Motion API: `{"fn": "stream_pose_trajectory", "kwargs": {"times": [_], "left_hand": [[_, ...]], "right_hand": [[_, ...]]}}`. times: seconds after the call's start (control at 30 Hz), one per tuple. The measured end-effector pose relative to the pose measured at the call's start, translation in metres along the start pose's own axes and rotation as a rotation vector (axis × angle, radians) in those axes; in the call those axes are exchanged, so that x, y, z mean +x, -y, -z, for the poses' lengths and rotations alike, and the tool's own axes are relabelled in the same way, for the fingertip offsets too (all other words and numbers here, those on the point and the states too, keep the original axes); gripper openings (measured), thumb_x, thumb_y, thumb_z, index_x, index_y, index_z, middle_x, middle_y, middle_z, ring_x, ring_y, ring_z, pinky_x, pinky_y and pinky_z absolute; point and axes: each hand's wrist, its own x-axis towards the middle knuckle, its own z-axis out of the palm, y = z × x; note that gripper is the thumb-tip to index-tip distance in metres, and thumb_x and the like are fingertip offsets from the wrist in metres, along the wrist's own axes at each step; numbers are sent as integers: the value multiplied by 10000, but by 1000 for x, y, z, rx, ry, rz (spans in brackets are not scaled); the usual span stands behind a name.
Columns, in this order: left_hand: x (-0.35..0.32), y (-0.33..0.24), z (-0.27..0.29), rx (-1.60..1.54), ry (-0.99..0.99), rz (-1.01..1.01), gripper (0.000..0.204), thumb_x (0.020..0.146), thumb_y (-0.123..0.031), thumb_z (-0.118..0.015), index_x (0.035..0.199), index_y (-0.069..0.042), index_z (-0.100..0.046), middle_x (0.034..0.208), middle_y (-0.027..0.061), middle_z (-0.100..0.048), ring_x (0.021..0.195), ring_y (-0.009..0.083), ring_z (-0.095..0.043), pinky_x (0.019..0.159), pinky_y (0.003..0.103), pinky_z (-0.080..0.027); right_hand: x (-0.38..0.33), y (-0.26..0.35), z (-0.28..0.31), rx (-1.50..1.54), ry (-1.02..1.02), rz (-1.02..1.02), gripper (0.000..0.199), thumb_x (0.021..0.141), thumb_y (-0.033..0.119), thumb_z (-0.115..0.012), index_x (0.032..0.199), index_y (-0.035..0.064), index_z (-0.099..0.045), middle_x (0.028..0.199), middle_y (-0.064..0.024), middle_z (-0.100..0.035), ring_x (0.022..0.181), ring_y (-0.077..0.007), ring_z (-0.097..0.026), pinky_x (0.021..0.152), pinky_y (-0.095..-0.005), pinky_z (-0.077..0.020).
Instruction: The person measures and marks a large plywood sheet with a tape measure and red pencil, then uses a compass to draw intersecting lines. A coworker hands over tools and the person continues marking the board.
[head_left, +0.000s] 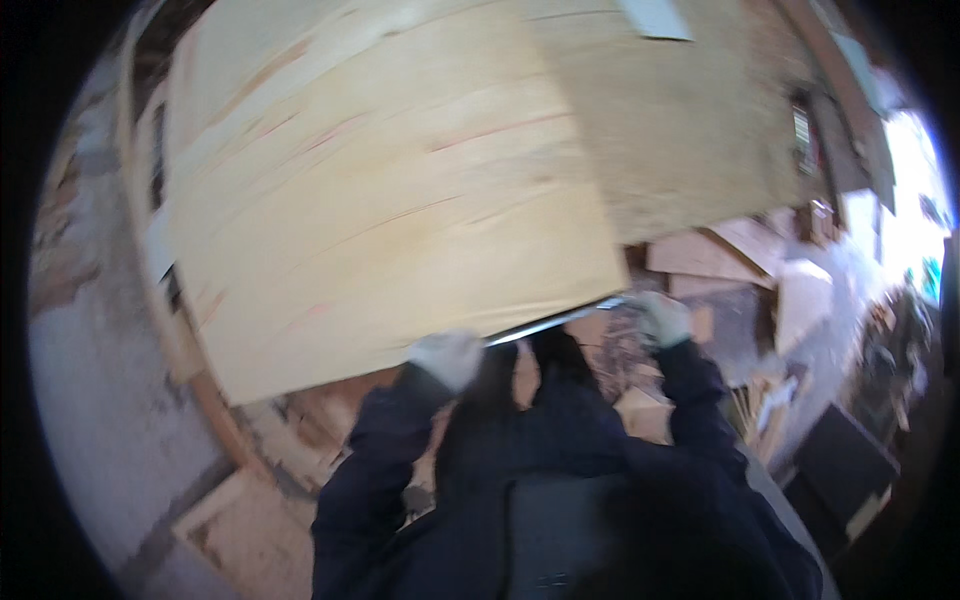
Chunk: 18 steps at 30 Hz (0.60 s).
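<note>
A large pale plywood sheet (390,190) lies flat in front of me, with reddish streaks in its grain. Along its near edge runs a thin, shiny metal strip (550,325), like a tape measure blade or a straightedge; blur hides which. My left hand (447,360), in a whitish glove, is closed at the strip's left end, against the sheet's edge. The strip's right end is in my gloved right hand (660,320), closed just beyond the sheet's near right corner. Both dark sleeves come up from below.
Beneath and to the right extends a darker wooden board (690,130). Wood offcuts (715,250) lie on the floor past it. A dark box-like object (845,460) stands at lower right. Along the left side runs a wooden beam (150,250), with grey floor (110,400) beside it.
</note>
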Motion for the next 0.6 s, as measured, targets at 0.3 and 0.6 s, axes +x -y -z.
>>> {"fn": "stream_pose_trajectory", "kwargs": {"times": [0.3, 0.6], "left_hand": [[-68, 87, 27, -70, -68, 104, 299, 967, -317, -507, 933, -59, -654, 915, 169, -678, 887, 370, -649, 805, 469, -498], [-197, 329, 97, -96, -107, 46, 364, 975, -360, -493, 928, -48, -675, 848, 186, -674, 817, 382, -655, 742, 480, -503]], "right_hand": [[-61, -48, -113, 1311, -157, -846, 595, 1000, 581, -445, 925, 33, -664, 611, -101, -612, 432, -262, -555, 385, -376, -476], [-43, 99, -195, 1312, -68, -828, 531, 1014, 548, -456, 935, 58, -646, 665, -99, -655, 528, -233, -609, 492, -365, -505]]}}
